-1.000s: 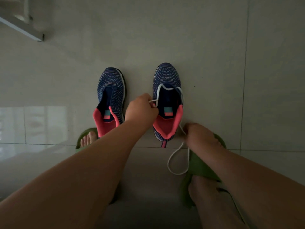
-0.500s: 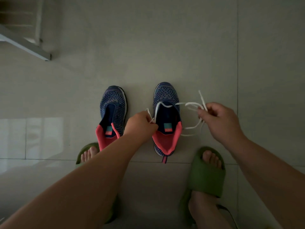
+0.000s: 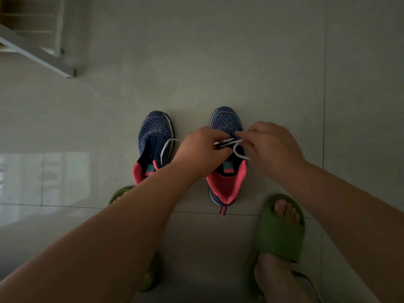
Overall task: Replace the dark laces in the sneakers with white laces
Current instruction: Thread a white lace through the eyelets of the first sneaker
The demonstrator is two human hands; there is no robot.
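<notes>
Two sneakers side by side on the tiled floor [image 3: 218, 62], toes pointing away, a narrow strip of bare tile between them; open floor ahead of the toes and to the far right; a grout line [image 3: 65, 206] crossing just behind the heels; a pale metal frame rail [image 3: 37, 52] at the upper left corner, well apart from the shoes.

Right sneaker [image 3: 226, 178]: dark blue knit upper with pale dashed pattern, coral-pink collar lining, pull tab at the heel; left sneaker [image 3: 154, 138]: same build, tongue area open, partly covered at the heel by the left forearm.

White lace [image 3: 237, 150]: flat woven cord, threaded across the front of the right sneaker's opening, looping beside the tongue; one loose end [image 3: 167, 147] draped across onto the left sneaker.

Left hand [image 3: 202, 150] over the gap between the shoes, fingers curled, pinching the lace at its left run; right hand [image 3: 272, 147] over the right sneaker's outer edge, fingers [image 3: 244, 135] narrowed on the lace at the eyelet area; both hands covering the mid-part of the right sneaker.

Green moulded slide sandals on both feet: right sandal [image 3: 279, 232] just behind and right of the right sneaker; left sandal [image 3: 119, 193] mostly hidden under the left forearm.
</notes>
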